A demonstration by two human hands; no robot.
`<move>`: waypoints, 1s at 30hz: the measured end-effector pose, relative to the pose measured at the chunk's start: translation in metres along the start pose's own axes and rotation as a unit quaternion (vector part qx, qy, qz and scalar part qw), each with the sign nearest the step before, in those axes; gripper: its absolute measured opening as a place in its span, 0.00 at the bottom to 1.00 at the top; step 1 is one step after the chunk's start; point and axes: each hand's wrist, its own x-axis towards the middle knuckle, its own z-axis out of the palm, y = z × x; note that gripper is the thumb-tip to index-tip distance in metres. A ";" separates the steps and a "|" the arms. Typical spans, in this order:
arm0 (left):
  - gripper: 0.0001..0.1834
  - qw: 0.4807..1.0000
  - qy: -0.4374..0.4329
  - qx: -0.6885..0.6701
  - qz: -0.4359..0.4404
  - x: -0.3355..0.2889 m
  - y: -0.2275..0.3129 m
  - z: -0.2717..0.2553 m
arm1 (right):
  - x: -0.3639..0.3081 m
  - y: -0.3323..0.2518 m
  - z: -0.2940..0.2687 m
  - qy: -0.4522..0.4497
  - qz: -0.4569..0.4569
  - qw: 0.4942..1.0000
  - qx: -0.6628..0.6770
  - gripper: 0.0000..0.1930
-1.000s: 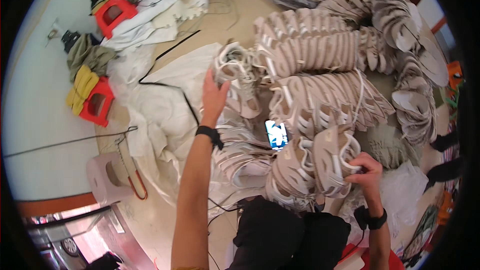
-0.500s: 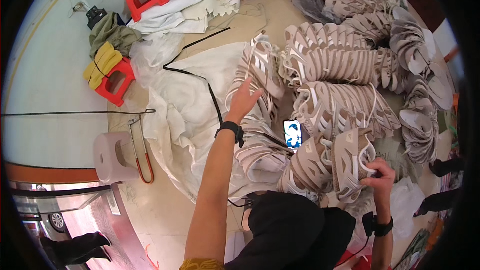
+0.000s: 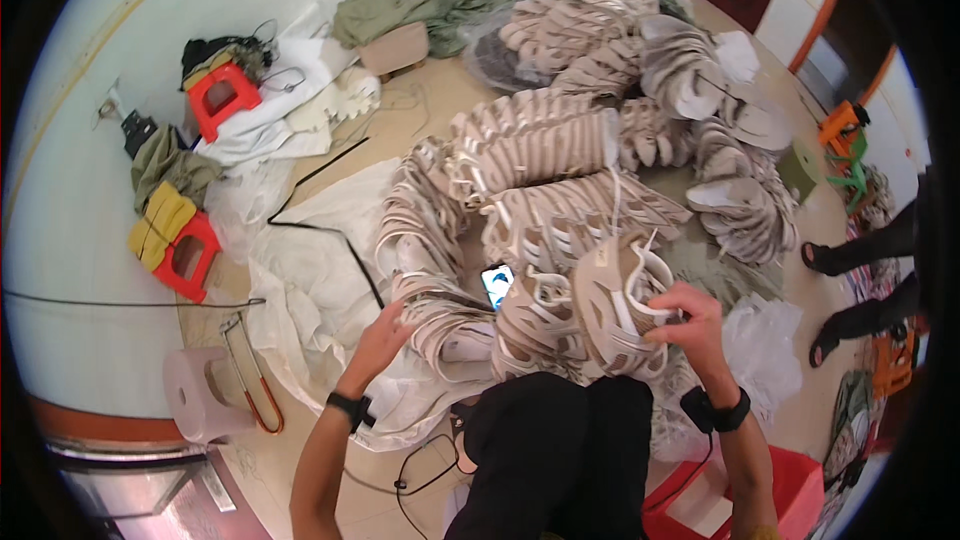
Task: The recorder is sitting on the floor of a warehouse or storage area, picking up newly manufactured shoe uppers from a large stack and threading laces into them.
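Observation:
Stitched beige shoe uppers with white stripes lie nested in long rows before me. My right hand [image 3: 692,322] pinches the collar of one shoe upper [image 3: 608,305], at the near end of a row by my knees. My left hand [image 3: 384,340] is at the near left stack of uppers [image 3: 445,312], fingers stretched out with nothing seen in them. Whether its fingertips touch the stack I cannot tell. Between the rows a lit phone [image 3: 496,285] leans among the uppers.
White cloth [image 3: 290,290] spreads under the left stacks, with a black strip [image 3: 340,232] across it. Red stools [image 3: 187,258] stand at left, near a pinkish stool [image 3: 200,395]. Behind my right arm is a red bin [image 3: 800,485]. A person's legs [image 3: 870,250] show at right.
My left hand has drawn back from the far part of the left stack to its near edge. My right hand keeps its hold on the upper. The view has shifted, showing more of the room.

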 end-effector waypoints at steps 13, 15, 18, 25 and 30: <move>0.26 0.972 -0.165 -0.162 0.044 -0.163 0.155 0.006 | -0.052 -0.104 -0.027 -0.028 -0.329 0.940 -0.089 0.15; 0.32 0.926 -0.161 -0.336 0.051 -0.163 0.177 0.019 | -0.067 -0.109 -0.015 -0.048 -0.376 0.919 -0.107 0.12; 0.47 0.912 -0.166 -0.374 0.014 -0.154 0.206 0.040 | -0.089 -0.114 -0.002 -0.136 -0.431 0.880 -0.148 0.07; 0.42 0.929 -0.197 -0.311 -0.046 -0.186 0.164 0.067 | -0.138 -0.094 0.024 -0.260 -0.438 0.839 -0.192 0.02; 0.47 0.901 -0.190 -0.370 -0.124 -0.226 0.145 0.074 | -0.162 -0.084 0.041 -0.315 -0.465 0.809 -0.172 0.04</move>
